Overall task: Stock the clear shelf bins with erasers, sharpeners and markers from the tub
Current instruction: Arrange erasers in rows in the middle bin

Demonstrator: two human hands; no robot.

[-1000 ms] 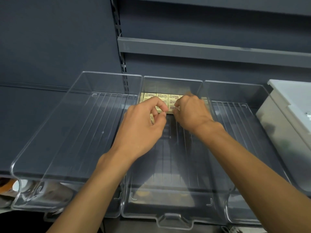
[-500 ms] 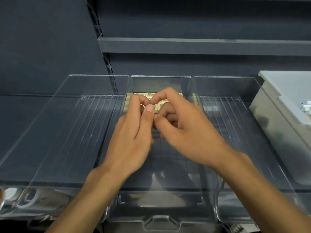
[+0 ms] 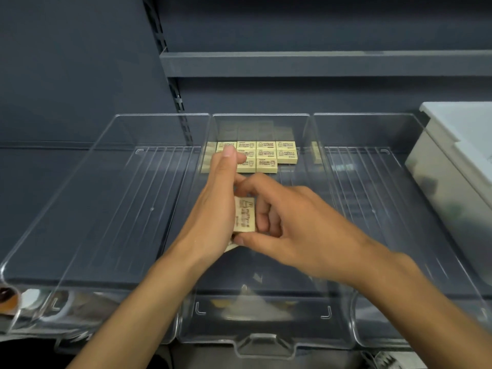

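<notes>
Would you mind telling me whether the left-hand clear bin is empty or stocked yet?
Empty: the left bin shows only its bare ribbed floor; erasers sit only in the middle bin.

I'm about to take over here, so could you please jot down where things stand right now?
Left hand and right hand: together holding one eraser above the middle bin; more may sit under it.
Erasers: laid in rows at the middle bin's back.
Left bin and right bin: nothing in them.
Tub: at the right, contents unseen.
Left: the remaining erasers, then sharpeners and markers.
</notes>
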